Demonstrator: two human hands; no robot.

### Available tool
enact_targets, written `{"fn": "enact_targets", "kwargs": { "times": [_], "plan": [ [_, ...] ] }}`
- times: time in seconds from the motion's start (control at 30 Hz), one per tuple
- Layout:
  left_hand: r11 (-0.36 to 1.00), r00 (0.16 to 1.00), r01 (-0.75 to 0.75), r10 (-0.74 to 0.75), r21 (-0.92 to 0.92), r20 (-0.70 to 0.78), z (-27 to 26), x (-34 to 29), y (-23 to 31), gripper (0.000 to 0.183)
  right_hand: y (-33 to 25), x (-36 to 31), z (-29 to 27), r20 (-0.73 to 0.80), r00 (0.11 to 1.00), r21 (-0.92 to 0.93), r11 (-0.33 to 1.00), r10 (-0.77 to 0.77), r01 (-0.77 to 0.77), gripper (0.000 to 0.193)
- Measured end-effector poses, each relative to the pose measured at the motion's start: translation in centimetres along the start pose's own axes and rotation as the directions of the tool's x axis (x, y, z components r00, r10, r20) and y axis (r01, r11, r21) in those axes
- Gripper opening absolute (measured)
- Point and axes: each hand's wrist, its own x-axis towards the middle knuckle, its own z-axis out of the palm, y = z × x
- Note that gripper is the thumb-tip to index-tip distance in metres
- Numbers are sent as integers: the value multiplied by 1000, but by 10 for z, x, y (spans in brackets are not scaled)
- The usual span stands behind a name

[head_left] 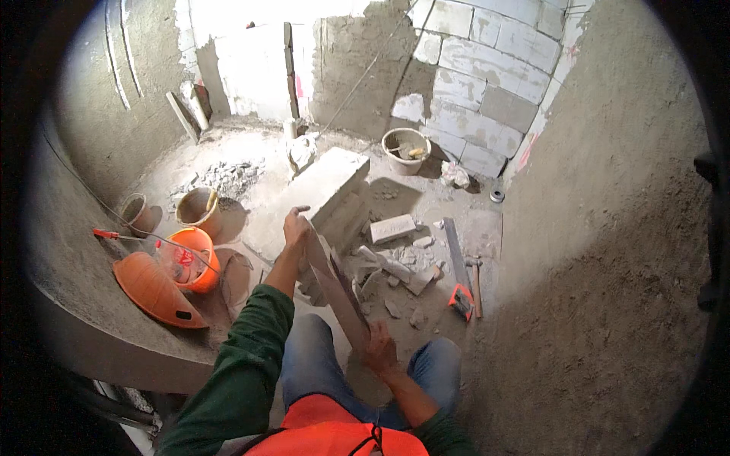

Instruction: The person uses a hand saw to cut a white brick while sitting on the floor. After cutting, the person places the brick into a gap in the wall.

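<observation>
A long, narrow, flat grey slab (339,298) is held slanting in front of my knees, its far end up and to the left. My left hand (296,226) grips the far end, with one finger pointing out past the edge. Lower down, my right hand (379,349) is closed around the near end. Just beyond my left hand stands a pale block (323,182) with a dusty top. On the floor to the right lie a handsaw (456,262) with an orange handle and a hammer (477,285). The slab's material cannot be made out.
Broken block pieces (403,270) and a whole small block (393,229) litter the floor ahead. Left are an orange bucket (199,262), an orange curved shell (156,292) and a mortar-stained bucket (199,209). Another bucket (406,152) stands near the block wall (487,83). A rough wall (601,266) rises right.
</observation>
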Motion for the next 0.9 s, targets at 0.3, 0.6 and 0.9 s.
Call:
{"fn": "enact_targets", "kwargs": {
  "times": [0.3, 0.6, 0.9],
  "plan": [
    [973, 970, -219, 225, 80, -88, 2, 1, -8, 49, -10, 25, 0, -181, 983, 114, 993, -14, 35, 18],
    [995, 998, -56, 58, -88, 13, 1, 8, -17, 50, -1, 27, -9, -365, 926, 160, 974, -92, 159, 17],
    [988, 987, -156, 155, -2, -43, 2, 9, -13, 50, 25, 7, 33, -177, 976, -203, 975, -127, 90, 19]
  ]
}}
